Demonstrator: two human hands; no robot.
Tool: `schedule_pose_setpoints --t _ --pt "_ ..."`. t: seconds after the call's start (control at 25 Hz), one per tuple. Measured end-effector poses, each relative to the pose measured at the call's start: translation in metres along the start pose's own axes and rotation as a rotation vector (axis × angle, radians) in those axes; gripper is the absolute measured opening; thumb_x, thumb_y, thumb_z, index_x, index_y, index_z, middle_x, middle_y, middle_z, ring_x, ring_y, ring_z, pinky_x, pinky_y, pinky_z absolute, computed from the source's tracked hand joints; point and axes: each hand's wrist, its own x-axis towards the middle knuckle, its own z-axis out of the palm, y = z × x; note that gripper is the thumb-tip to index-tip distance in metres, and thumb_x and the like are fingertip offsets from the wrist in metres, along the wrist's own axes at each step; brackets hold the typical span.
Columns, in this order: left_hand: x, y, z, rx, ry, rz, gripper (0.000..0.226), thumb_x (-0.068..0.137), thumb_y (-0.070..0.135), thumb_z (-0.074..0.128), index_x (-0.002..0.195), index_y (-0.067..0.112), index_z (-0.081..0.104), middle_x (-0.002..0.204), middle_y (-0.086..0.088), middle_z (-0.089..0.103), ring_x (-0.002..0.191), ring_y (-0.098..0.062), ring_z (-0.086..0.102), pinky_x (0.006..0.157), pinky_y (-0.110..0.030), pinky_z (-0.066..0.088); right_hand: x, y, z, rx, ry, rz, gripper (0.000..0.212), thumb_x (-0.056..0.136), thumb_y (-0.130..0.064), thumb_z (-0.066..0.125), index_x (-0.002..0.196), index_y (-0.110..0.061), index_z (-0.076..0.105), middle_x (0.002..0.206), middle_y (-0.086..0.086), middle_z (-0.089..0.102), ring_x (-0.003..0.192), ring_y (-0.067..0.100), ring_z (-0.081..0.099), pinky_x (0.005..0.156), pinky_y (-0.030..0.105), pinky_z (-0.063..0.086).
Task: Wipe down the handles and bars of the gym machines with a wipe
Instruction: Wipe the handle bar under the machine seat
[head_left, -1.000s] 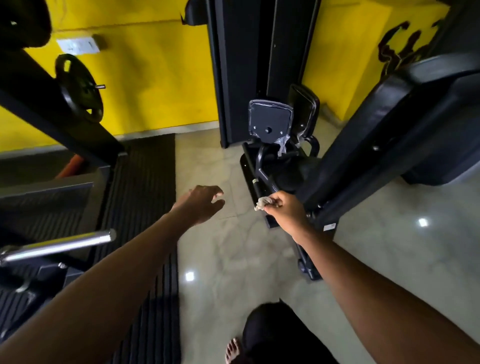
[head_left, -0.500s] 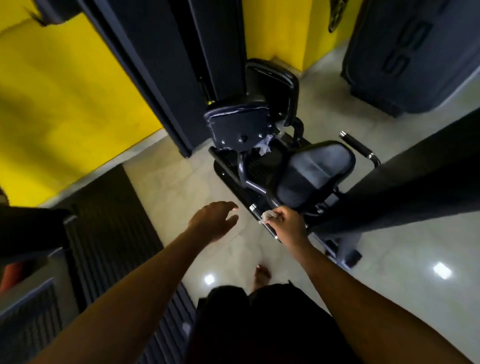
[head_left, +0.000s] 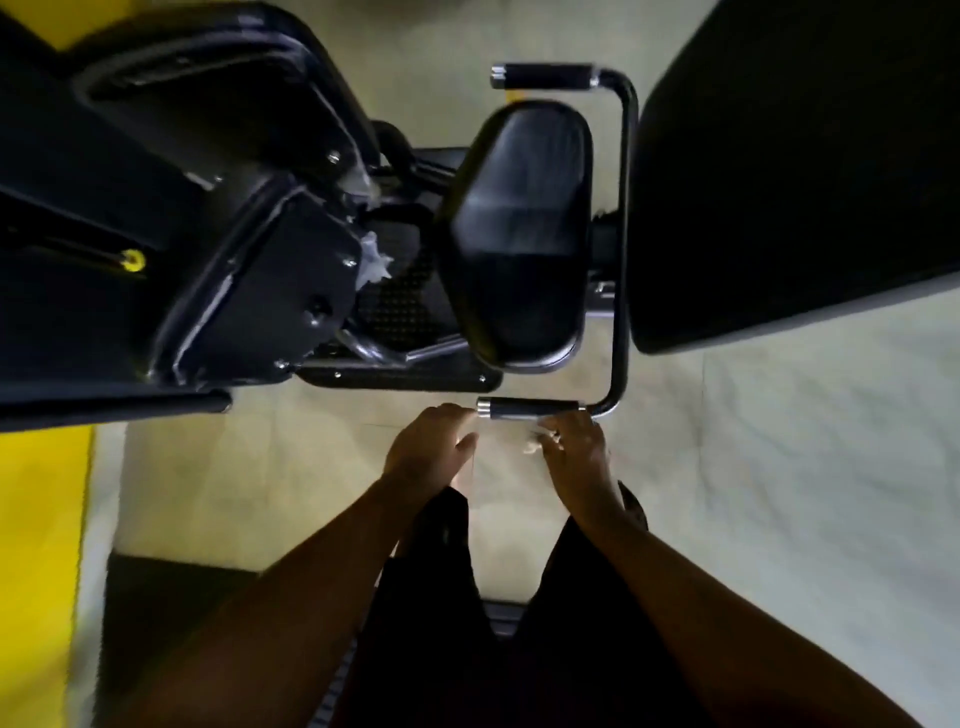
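My right hand (head_left: 576, 457) pinches the wipe (head_left: 534, 442) just beside the handle (head_left: 530, 408); my left hand (head_left: 431, 447) hangs loose, empty, at its end. I judge this handle's wipe is about to begin: wrap it, then rub along

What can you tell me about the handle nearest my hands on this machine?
The near handle is a short, straight black grip, rubbery-looking, lying level in front of the seat. A shiny metal cap closes its free left end; its right end joins a dark bent tube running past the seat to a matching far handle. The left hand sits by the cap, and the right hand, holding a white wipe, is close beside the grip; contact is too blurred to tell.
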Motion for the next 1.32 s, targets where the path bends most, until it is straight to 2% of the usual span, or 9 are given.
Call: schedule_pose_setpoints --t 0.32,0.48,0.6,0.76,0.92,1.04,1.08,1.2,1.32 --pt "0.07 -0.071 0.045 0.027 -0.008 0.292 0.052 0.098 0.04 0.051 0.146 0.021 0.043 0.146 0.0 0.048 0.136 -0.013 0.039 0.107 -0.021 0.029 0.009 -0.001 0.115 -0.113 0.258 0.046 0.036 0.087 0.001 0.064 0.119 -0.016 0.068 0.122 0.008 0.059 0.109 0.029 0.051 0.079 0.036 0.051" --pt "0.095 -0.076 0.068 -0.033 0.025 0.439 0.045 0.098 0.038 0.054 0.137 0.015 0.055 0.136 -0.003 0.059 0.128 -0.014 0.051 0.106 -0.028 0.043 0.014 0.023 0.127 -0.182 0.255 0.001 0.033 0.089 -0.007 0.062 0.122 -0.01 0.065 0.129 0.01 0.056 0.116 0.026 0.048 0.092 0.021 0.034" --pt "0.108 -0.07 0.077 -0.047 0.069 0.537 0.036 0.095 0.031 0.059 0.125 0.013 0.065 0.124 -0.002 0.067 0.117 -0.015 0.059 0.098 -0.03 0.05 0.016 0.035 0.136 -0.314 0.185 -0.182 0.032 0.096 -0.008 0.056 0.127 -0.005 0.062 0.131 0.015 0.055 0.123 0.031 0.05 0.099 0.034 0.049" --pt "0.111 -0.074 0.087 -0.068 0.135 0.541 0.032 0.095 0.028 0.061 0.121 0.011 0.068 0.12 -0.004 0.069 0.113 -0.015 0.063 0.096 -0.03 0.052 0.031 0.058 0.121 -0.446 0.197 -0.426 0.031 0.096 -0.005 0.053 0.125 -0.003 0.064 0.125 0.015 0.063 0.117 0.031 0.057 0.094 0.036 0.054" --pt "0.11 -0.078 0.092 -0.055 0.164 0.526 0.036 0.095 0.03 0.06 0.123 0.009 0.066 0.122 -0.006 0.068 0.113 -0.018 0.064 0.095 -0.033 0.053 0.034 0.049 0.126 -0.327 0.327 -0.13 0.031 0.094 -0.005 0.05 0.121 -0.006 0.065 0.125 0.011 0.061 0.112 0.028 0.055 0.081 0.039 0.057" --pt "0.113 -0.078 0.085 -0.046 0.141 0.554 0.039 0.095 0.037 0.053 0.12 0.011 0.068 0.12 -0.003 0.069 0.111 -0.013 0.064 0.095 -0.029 0.052 0.03 0.05 0.132 -0.46 0.222 -0.388 0.03 0.096 -0.005 0.05 0.121 -0.001 0.066 0.122 0.015 0.064 0.11 0.03 0.059 0.086 0.035 0.056" --pt "0.116 -0.077 0.082 -0.055 0.135 0.559 0.039 0.094 0.037 0.056 0.12 0.01 0.069 0.119 -0.003 0.069 0.11 -0.012 0.065 0.095 -0.027 0.052 0.033 0.062 0.122 -0.469 0.23 -0.393 0.028 0.095 -0.005 0.055 0.12 -0.002 0.066 0.123 0.016 0.064 0.111 0.03 0.059 0.084 0.036 0.057" --pt "0.118 -0.076 0.079 -0.04 0.151 0.593 0.033 0.091 0.027 0.067 0.118 0.008 0.069 0.115 -0.005 0.071 0.106 -0.014 0.067 0.092 -0.027 0.053 0.032 0.074 0.109 -0.321 0.375 -0.11 0.029 0.092 0.001 0.056 0.12 0.001 0.066 0.126 0.018 0.062 0.114 0.036 0.056 0.083 0.042 0.057" --pt "0.118 -0.078 0.081 -0.047 0.152 0.61 0.032 0.091 0.024 0.069 0.118 0.007 0.069 0.115 -0.005 0.071 0.106 -0.014 0.066 0.091 -0.029 0.055 0.023 0.059 0.126 -0.443 0.338 -0.324 0.029 0.093 -0.001 0.059 0.12 0.0 0.066 0.124 0.016 0.064 0.111 0.033 0.058 0.088 0.037 0.053"
